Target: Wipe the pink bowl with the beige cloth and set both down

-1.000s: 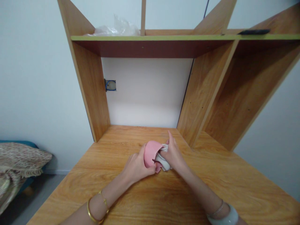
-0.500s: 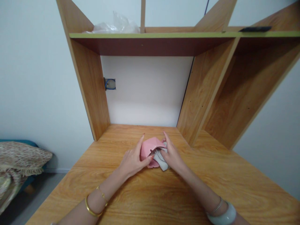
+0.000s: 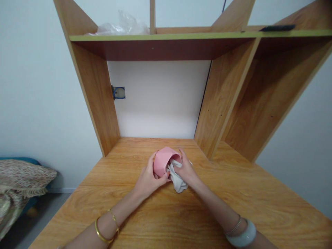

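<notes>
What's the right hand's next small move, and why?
Probably feed the pale cloth deeper with the right hand: part of it hangs outside the opening of the pink container, which the left hand holds from the other side.

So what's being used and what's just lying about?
In use:
pink faceted container, in the left hand
crumpled grey cloth, in the right hand

Lying about:
clear crinkled plastic, on the green-edged shelf
flat black object, same shelf
patterned fringed fabric, far left
</notes>
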`<state>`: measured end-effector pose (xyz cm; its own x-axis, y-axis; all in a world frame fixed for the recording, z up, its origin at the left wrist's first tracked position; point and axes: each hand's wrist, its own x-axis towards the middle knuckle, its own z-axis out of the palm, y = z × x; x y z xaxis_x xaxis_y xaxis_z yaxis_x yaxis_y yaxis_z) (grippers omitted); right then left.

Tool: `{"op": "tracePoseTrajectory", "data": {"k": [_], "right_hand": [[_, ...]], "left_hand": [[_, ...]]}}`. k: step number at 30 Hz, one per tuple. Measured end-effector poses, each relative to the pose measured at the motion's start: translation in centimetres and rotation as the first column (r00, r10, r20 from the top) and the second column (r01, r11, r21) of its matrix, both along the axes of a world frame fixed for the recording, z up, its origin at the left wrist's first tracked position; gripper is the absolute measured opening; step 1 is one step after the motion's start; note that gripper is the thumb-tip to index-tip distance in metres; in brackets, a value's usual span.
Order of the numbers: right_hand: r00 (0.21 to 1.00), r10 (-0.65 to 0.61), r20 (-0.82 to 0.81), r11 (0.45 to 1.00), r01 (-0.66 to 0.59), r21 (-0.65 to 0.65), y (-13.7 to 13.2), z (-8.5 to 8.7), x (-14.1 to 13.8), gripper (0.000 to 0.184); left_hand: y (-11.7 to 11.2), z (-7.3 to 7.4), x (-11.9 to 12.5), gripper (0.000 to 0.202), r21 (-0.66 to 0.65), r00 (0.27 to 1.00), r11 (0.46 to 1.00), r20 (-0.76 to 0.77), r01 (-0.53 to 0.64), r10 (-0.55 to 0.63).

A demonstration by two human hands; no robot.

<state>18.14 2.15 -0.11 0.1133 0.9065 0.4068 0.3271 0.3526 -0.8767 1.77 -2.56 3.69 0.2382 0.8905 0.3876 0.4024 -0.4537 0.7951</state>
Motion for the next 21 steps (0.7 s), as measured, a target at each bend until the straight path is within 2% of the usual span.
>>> {"op": "tracePoseTrajectory", "data": {"k": [7,11,15,18,21], "right_hand": [[0.957,-0.127,0.263,0.991,0.108,0.084,-0.5,1.2,0.4,0.081],[0.922,-0.148,0.357,0.986,0.110,0.126,-1.1,2.0,0.6,0.083],[0.865,-0.071,0.497,0.991,0.006,0.131,-2.0,2.8,0.9,0.080],[0.815,0.000,0.579,0.992,-0.072,0.102,-2.5,3.2,0.9,0.077],[0.823,0.060,0.564,0.990,-0.123,0.073,-2.6,3.3,0.9,0.073]], "left_hand": [[0.0,0.7,-0.5,0.075,0.075,0.968,0.991,-0.218,-0.111,0.125],[-0.2,0.6,-0.6,0.074,0.110,0.930,0.989,-0.345,-0.096,0.129],[-0.4,0.5,-0.5,0.074,0.137,0.885,0.989,-0.452,-0.058,0.115],[-0.3,0.6,-0.7,0.075,0.143,0.879,0.989,-0.468,-0.029,0.093],[-0.1,0.6,-1.0,0.075,0.136,0.893,0.990,-0.443,-0.024,0.082]]}}
